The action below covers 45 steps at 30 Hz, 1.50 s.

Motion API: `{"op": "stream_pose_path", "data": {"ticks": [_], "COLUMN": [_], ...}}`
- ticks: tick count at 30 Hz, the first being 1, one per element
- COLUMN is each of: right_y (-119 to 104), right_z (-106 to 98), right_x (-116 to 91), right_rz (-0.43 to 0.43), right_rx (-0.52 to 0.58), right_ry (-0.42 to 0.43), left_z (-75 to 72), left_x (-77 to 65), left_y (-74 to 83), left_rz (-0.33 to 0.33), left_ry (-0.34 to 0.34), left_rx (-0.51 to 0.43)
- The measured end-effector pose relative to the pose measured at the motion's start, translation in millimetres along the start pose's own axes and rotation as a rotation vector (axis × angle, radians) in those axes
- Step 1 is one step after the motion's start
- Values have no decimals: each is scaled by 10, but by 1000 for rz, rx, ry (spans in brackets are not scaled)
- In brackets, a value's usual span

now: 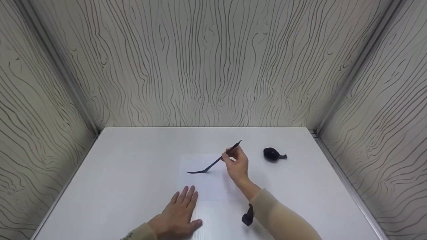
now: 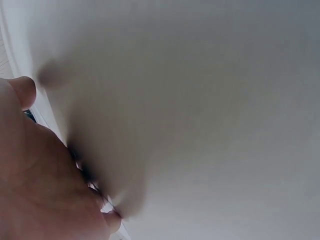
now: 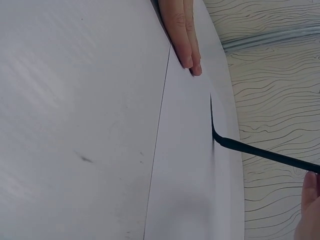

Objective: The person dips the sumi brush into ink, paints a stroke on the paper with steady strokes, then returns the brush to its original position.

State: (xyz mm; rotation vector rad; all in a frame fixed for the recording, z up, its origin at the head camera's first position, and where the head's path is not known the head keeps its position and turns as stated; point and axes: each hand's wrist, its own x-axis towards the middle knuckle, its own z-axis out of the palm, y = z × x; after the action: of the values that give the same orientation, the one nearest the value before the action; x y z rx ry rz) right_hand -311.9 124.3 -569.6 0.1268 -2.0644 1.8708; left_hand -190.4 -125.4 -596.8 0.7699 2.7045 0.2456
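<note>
A slim black paintbrush (image 1: 221, 158) is pinched between the thumb and fingers of my right hand (image 1: 237, 163), its upper end leaning right. Its bristles press bent against a white sheet of paper (image 1: 213, 186). A thin black stroke (image 1: 195, 172) runs left from the tip; the right wrist view shows the stroke (image 3: 211, 110) and the brush (image 3: 265, 152) too. Flat at the sheet's lower left lies my left hand (image 1: 178, 211), fingers straight and holding nothing. In the left wrist view, the left hand (image 2: 45, 175) is seen from its side, close to the surface.
A small round black object with a short flared tail (image 1: 272, 154) sits to the right on the white table (image 1: 126, 160). Wood-grain patterned walls (image 1: 206, 66) enclose the back and sides. A black piece (image 1: 248, 217) hangs at the right sleeve's cuff. Faint dark smudges (image 3: 86, 159) mark the tabletop.
</note>
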Motion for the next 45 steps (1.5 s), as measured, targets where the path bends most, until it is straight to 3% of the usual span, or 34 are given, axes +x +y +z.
{"op": "stream_pose_path", "data": {"ticks": [11, 34, 45], "right_y": [20, 12, 28], "right_z": [-139, -462, -617], "right_x": [46, 110, 144], "right_rz": [8, -6, -8], "right_rx": [-13, -93, -80], "right_ry": [14, 53, 83], "left_z": [-2, 19, 14], "left_x": [-8, -28, -43], "left_y": [18, -3, -4], "left_rz": [-17, 6, 31], "left_ry": [-18, -4, 18], "left_rx": [-15, -48, -58]}}
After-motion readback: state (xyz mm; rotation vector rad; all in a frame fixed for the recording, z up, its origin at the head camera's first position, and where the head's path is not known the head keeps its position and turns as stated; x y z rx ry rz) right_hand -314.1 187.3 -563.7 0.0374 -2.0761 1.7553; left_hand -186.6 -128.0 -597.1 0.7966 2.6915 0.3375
